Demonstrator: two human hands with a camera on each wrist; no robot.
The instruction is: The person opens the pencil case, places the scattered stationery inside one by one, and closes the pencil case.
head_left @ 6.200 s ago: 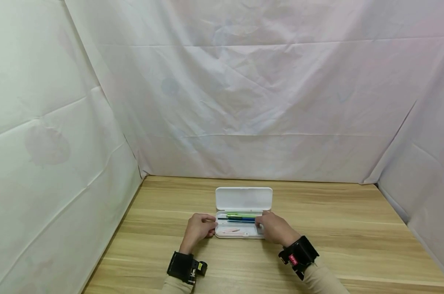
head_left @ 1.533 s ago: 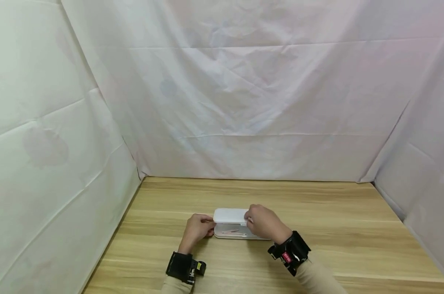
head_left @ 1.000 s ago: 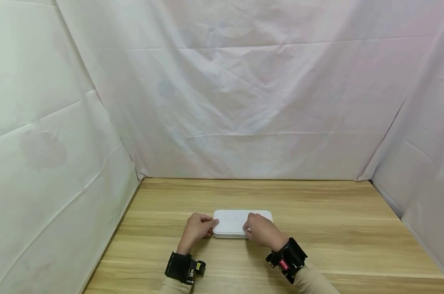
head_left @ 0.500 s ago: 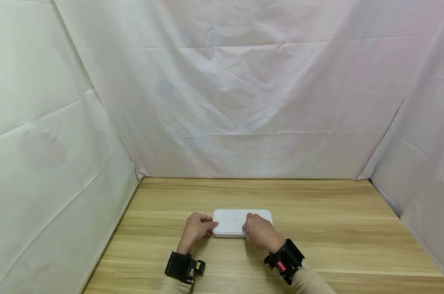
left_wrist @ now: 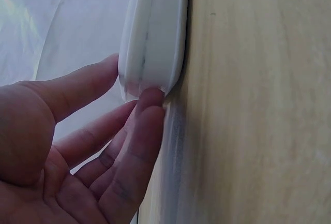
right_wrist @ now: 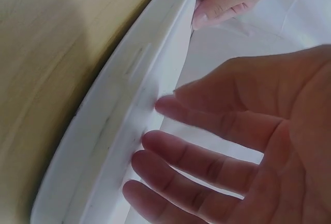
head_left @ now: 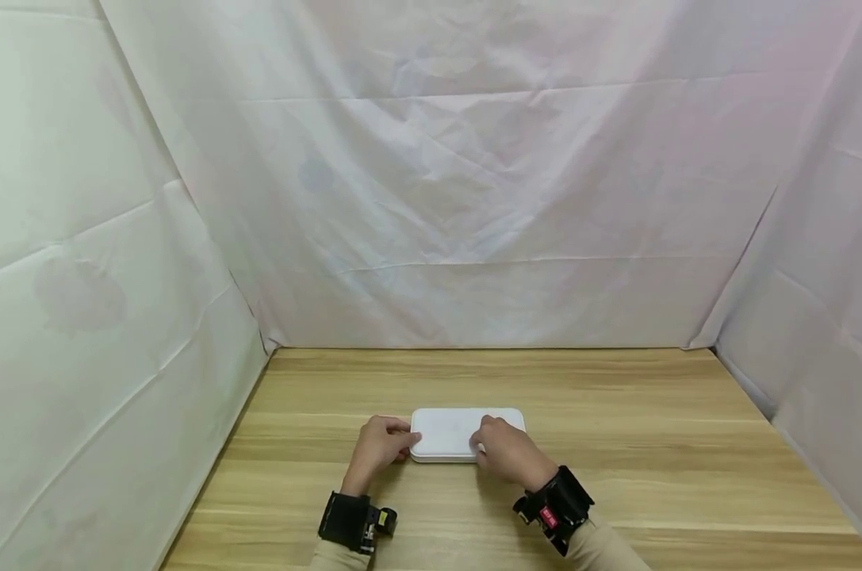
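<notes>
White plastic pencil case point(head_left: 466, 434), lid down, flat on wooden table point(head_left: 616, 444), long axis left to right. Left hand point(head_left: 379, 446) at left end, straight fingers point(left_wrist: 147, 105) touching. Right hand point(head_left: 505, 452) at near edge, fingers point(right_wrist: 170, 157) spread, loose.

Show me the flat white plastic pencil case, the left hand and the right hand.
flat white plastic pencil case point(head_left: 448, 432), head view, bare lid.
left hand point(head_left: 377, 447), head view, back of hand.
right hand point(head_left: 507, 454), head view, back of hand.

right hand point(right_wrist: 269, 146) open beside closed white case point(right_wrist: 124, 115) | wooden table point(right_wrist: 46, 53)
</notes>
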